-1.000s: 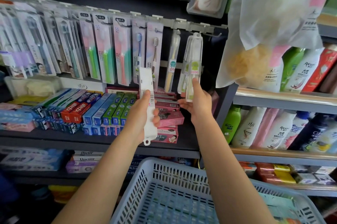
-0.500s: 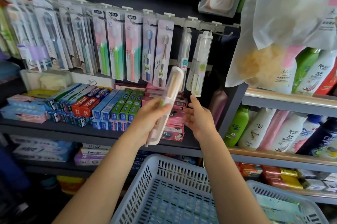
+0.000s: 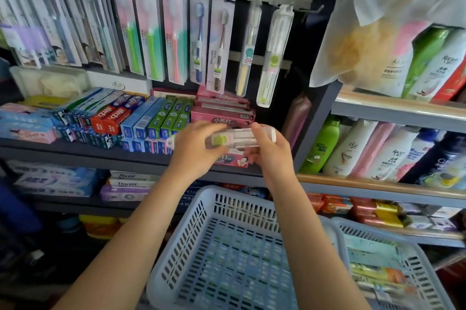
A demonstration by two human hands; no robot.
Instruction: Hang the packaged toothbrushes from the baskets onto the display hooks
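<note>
Above the blue slatted basket (image 3: 227, 246), both hands hold one packaged toothbrush (image 3: 234, 138) lying crosswise. It is a slim, clear plastic case with a round lime-green label toward its left part and a white cap at its right end; the brush inside is too blurred to make out. The left hand (image 3: 195, 152) grips the left part with fingers curled round the case. The right hand (image 3: 268, 148) pinches the right end, thumb on top. Behind the case, stacked pink toothpaste boxes (image 3: 222, 114) sit on a dark shelf. Above the case, a matching clear toothbrush case (image 3: 273, 57) with a lime-green label hangs upright from a display hook (image 3: 311, 10), just beside another clear case with a blue label (image 3: 247, 52). Right of the basket stands a second blue basket (image 3: 393, 259) holding packets.
</note>
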